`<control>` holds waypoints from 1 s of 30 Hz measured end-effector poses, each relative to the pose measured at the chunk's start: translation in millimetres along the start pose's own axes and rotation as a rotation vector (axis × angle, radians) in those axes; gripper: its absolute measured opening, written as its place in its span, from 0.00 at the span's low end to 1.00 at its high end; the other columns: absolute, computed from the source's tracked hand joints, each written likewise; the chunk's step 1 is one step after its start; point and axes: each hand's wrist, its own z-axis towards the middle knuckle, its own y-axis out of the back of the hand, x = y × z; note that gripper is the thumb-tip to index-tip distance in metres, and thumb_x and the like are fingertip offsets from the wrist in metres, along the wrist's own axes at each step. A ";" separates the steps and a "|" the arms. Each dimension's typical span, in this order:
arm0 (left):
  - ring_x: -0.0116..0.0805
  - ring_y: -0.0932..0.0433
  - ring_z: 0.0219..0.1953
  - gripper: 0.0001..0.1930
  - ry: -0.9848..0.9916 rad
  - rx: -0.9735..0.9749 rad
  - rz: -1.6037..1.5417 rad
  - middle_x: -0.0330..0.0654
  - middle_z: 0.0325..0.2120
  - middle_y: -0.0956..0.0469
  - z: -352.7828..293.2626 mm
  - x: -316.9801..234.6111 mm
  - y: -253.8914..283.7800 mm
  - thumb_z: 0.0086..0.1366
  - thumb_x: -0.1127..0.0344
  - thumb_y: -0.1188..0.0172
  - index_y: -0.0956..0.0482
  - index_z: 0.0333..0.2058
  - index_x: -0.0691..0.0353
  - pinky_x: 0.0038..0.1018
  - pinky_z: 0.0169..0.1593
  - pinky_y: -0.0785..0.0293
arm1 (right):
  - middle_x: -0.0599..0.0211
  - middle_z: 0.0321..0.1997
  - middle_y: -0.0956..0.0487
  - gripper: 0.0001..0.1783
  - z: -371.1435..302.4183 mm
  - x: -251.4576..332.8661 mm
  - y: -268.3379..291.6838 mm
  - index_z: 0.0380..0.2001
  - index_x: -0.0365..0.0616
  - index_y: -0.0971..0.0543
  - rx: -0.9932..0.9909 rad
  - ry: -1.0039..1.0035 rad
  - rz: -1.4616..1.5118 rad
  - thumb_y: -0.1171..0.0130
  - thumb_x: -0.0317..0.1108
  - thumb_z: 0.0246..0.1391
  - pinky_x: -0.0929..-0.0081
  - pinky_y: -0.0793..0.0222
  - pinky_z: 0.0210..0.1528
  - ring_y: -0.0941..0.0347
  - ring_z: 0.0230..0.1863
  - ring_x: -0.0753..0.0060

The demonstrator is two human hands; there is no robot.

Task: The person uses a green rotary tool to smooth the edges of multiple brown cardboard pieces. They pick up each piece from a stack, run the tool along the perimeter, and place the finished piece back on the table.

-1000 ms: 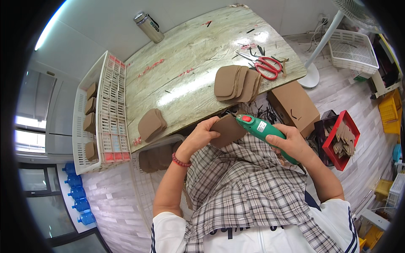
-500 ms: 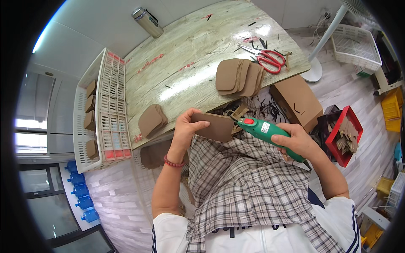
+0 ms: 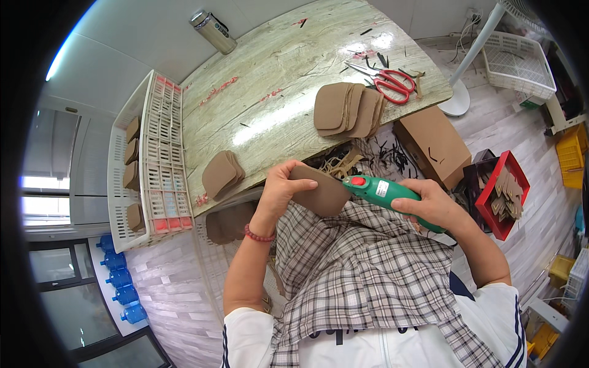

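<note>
My left hand (image 3: 287, 187) pinches a brown rounded pad (image 3: 321, 195) over my lap, thumb on its face and fingers behind it. A green handheld power tool (image 3: 383, 192) with a red switch is gripped in my right hand (image 3: 427, 203). The tool's narrow tip meets the pad's right edge; its exact contact is too small to make out. On the table's near edge lies a stack of brown pads (image 3: 345, 109), with a smaller pile (image 3: 222, 175) farther left. Red-handled scissors (image 3: 392, 84) rest behind the larger stack.
A white plastic crate (image 3: 161, 159) holding brown pieces stands against the table's left side. Dark trimmings lie about the table (image 3: 276, 67). To the right are a cardboard box (image 3: 434, 144), a red bin (image 3: 510, 165) of offcuts and a fan pole (image 3: 477, 43). A steel flask (image 3: 213, 32) stands at the back.
The pad has turned, its right end dropping lower and nearer to me. My left hand has shifted slightly right, and the tool's tip has moved a little right and down along the edge.
</note>
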 end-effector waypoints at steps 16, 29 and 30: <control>0.20 0.24 0.30 0.14 0.134 0.170 0.134 0.34 0.27 0.21 -2.8 -16.8 -16.0 0.46 0.81 0.32 0.22 0.34 0.63 0.18 0.36 0.28 | 0.73 0.21 0.27 0.19 18.7 6.9 -10.7 0.37 0.37 0.22 0.064 0.073 -0.035 0.37 0.44 0.54 0.82 0.34 0.25 0.32 0.21 0.84; 0.32 0.23 0.41 0.19 -0.234 -0.770 -0.203 0.43 0.40 0.22 -39.3 7.9 215.0 0.58 0.78 0.40 0.28 0.49 0.63 0.28 0.45 0.24 | 0.71 0.23 0.27 0.19 35.2 -19.1 -9.6 0.37 0.35 0.23 -0.109 0.104 0.057 0.40 0.44 0.56 0.83 0.34 0.24 0.31 0.23 0.84; 0.33 0.23 0.41 0.18 -0.170 -0.842 -0.063 0.43 0.40 0.23 -34.8 7.8 219.3 0.58 0.77 0.40 0.27 0.49 0.64 0.29 0.44 0.24 | 0.71 0.23 0.27 0.18 34.3 -21.2 -7.1 0.39 0.36 0.23 -0.112 0.108 0.047 0.41 0.43 0.58 0.83 0.33 0.25 0.31 0.23 0.84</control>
